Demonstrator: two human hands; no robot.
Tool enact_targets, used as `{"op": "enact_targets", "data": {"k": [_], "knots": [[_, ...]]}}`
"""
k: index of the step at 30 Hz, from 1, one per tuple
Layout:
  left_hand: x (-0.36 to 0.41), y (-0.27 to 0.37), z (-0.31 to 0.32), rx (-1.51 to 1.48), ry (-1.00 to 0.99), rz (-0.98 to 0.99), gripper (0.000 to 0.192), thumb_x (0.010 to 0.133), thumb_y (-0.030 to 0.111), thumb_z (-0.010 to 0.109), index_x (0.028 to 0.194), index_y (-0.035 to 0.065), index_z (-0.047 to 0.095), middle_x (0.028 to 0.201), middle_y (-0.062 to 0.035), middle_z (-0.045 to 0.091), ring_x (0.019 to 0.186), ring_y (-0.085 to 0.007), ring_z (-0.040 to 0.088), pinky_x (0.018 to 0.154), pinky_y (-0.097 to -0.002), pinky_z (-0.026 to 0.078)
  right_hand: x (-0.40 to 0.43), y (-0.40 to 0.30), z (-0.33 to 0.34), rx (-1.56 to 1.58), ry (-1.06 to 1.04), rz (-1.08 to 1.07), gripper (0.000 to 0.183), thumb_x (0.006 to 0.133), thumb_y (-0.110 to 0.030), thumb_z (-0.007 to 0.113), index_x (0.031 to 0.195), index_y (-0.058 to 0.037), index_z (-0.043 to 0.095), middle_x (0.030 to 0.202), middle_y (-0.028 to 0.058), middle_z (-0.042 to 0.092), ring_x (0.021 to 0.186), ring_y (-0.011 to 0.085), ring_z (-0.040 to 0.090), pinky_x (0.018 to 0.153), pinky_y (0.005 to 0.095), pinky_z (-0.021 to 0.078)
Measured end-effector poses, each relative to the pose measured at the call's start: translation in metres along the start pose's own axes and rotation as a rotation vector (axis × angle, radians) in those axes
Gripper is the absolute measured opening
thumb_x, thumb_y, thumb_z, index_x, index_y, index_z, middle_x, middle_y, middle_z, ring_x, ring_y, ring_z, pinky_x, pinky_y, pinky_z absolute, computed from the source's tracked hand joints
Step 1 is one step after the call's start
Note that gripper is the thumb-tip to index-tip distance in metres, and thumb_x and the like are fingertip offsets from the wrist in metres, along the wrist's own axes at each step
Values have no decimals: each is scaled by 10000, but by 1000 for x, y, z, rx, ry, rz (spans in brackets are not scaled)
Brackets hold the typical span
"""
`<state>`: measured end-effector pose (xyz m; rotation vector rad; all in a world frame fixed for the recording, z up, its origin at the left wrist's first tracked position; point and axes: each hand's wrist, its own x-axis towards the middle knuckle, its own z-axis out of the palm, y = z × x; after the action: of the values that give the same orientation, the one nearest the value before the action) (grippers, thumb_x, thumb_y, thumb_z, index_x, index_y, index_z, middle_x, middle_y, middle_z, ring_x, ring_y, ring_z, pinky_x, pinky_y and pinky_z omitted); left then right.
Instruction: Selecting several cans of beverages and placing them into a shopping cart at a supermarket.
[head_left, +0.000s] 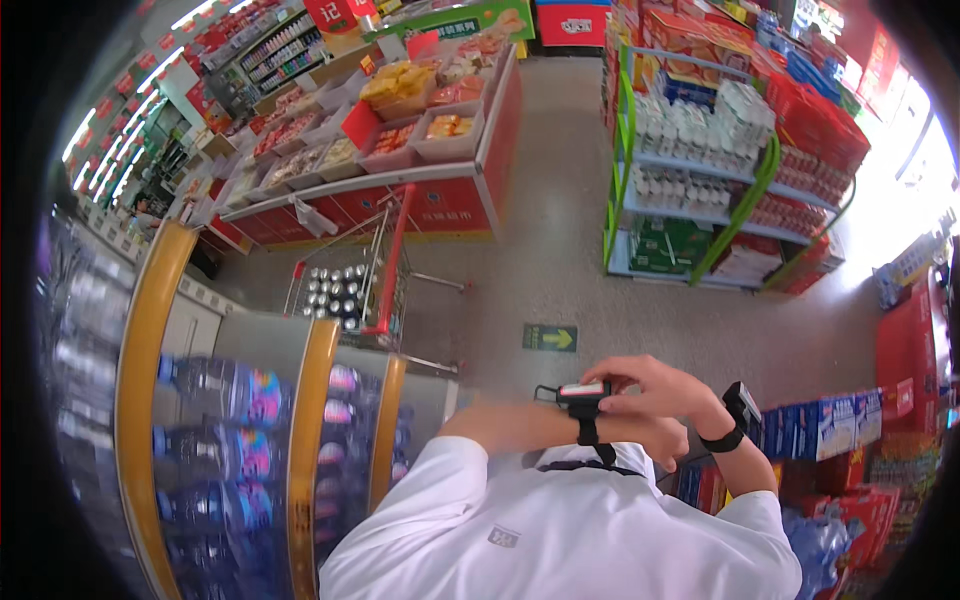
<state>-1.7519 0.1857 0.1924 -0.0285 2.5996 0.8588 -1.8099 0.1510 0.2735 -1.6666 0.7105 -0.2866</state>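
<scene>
My left forearm crosses in front of my white shirt, and a small black device (583, 394) is strapped to it near the wrist. My right hand (651, 386) reaches over from the right, its thumb and fingers on the device's right end. A black band (723, 439) circles my right wrist. Beneath the right hand, my left hand (664, 442) hangs bent downward, partly covered; nothing shows in it, and its fingers are not clear enough to judge.
Shelves of bottled drinks (217, 446) stand close on my left. A shopping cart (397, 262) holding cans stands ahead, beside a red display counter (442, 202) of packaged food. Right of the aisle is a green-framed rack (619, 165) with packed drinks. Boxes (821, 424) are stacked near my right side.
</scene>
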Motion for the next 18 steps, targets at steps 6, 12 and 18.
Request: {"op": "enact_targets", "data": {"k": [6,12,18], "knots": [[-25,-175,-52,-146,358,-167,339,911,353,612,999,53,743,917,-139,720,883,-329,690,798,-462,529,121,21,-115,-16,-41,-82,405,881,-139,742,1257,-20,648,1119,82,684,983,148,626,903,305,516],[-91,-293,-106,-280,535,-400,334,915,346,610,998,49,739,927,-140,719,890,-327,690,803,-457,528,260,19,-188,-4,-173,-152,411,867,-88,736,1260,-16,640,1078,83,675,985,147,627,894,310,514],[-172,-403,-134,-421,713,-589,330,920,339,607,997,44,734,937,-141,719,896,-324,689,807,-453,527,385,9,-236,-36,-353,-185,408,877,-89,728,1267,-23,626,1051,93,661,954,178,624,894,329,511]]}}
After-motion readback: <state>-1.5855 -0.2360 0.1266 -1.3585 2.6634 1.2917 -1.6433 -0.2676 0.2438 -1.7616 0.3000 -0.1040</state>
